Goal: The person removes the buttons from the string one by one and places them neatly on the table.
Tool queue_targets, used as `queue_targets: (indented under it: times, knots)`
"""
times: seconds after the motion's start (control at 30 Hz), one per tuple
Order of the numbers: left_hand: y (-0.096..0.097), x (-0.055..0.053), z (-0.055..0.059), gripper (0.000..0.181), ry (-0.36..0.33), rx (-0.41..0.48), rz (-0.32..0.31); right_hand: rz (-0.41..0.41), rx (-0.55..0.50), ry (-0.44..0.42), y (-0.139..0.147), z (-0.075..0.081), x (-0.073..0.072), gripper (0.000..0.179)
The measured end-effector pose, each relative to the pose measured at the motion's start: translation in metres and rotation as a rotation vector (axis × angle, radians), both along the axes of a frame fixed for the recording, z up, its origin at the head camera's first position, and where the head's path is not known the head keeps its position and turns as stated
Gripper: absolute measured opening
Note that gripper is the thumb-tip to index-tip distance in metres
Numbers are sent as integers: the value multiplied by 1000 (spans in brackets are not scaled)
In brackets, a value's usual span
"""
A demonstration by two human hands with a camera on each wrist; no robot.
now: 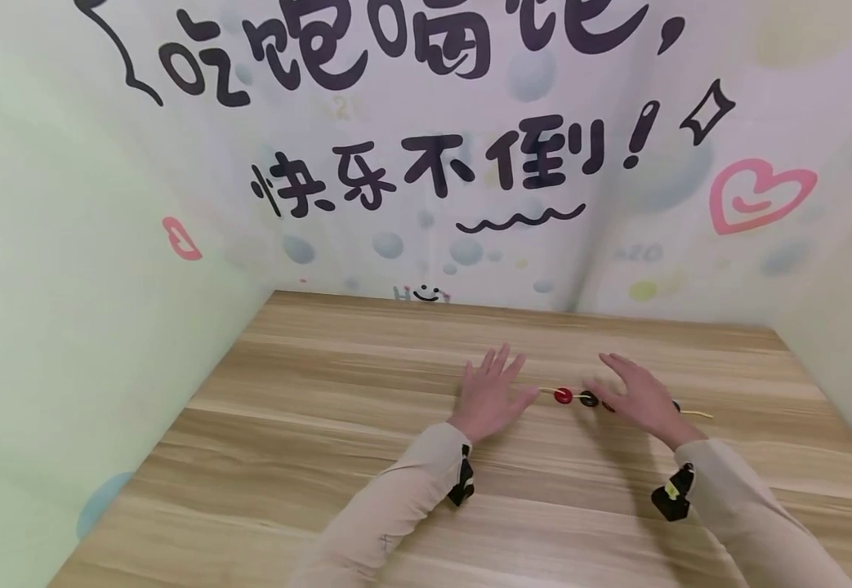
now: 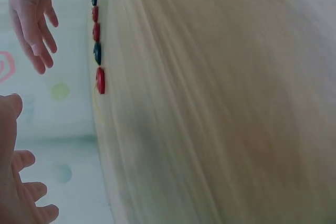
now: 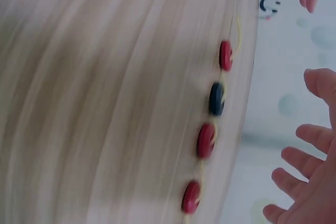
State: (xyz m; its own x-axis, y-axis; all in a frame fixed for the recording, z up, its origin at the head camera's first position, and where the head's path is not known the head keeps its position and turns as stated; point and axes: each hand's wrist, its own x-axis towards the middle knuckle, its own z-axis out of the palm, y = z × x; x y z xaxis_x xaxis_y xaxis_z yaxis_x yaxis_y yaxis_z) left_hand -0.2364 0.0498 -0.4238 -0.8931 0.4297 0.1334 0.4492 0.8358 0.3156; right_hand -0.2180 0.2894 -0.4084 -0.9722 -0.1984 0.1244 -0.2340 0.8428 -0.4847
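Observation:
Several round red and dark blue button-like discs lie in a row on the wooden table, threaded on a yellow string point(image 1: 698, 414). A red disc point(image 1: 563, 396) is at the row's left end, beside a dark blue disc point(image 1: 589, 398). My left hand point(image 1: 490, 398), fingers spread, is just left of the string's left end. Above the right part of the row my right hand point(image 1: 639, 396) stretches out its fingers and hides some discs from the head view. Both wrist views show the row uncovered, including another red disc point(image 3: 206, 140). Neither hand holds anything.
The wooden table point(image 1: 286, 425) runs back to a printed white curtain point(image 1: 426, 261) with dark lettering. Pale walls stand at the left point(image 1: 65, 286) and right. A small black device point(image 1: 671, 494) is strapped at the right wrist, another point(image 1: 462, 482) at the left.

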Motion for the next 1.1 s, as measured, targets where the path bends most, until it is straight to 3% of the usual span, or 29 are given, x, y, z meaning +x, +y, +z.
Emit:
queue_targets:
  times: [0.2,0.4,0.73,1.0,1.1]
  knots:
    - [23,-4,-7,55,-17,9,-41,-61,-63,18,31,-3,5,51]
    - [38,-14,-4,49,-55,23,-85,-101,-85,76,58,-8,9,42]
    - [47,-23,-15,39,-145,47,-71,-198,-113,-12,102,-19,15,41]
    - [46,-29,-22,32,-214,201,-69,-158,-65,-27,122,-33,15,32]
    - [45,-29,-24,27,-209,236,-67,-131,-68,-50,124,-36,14,30]
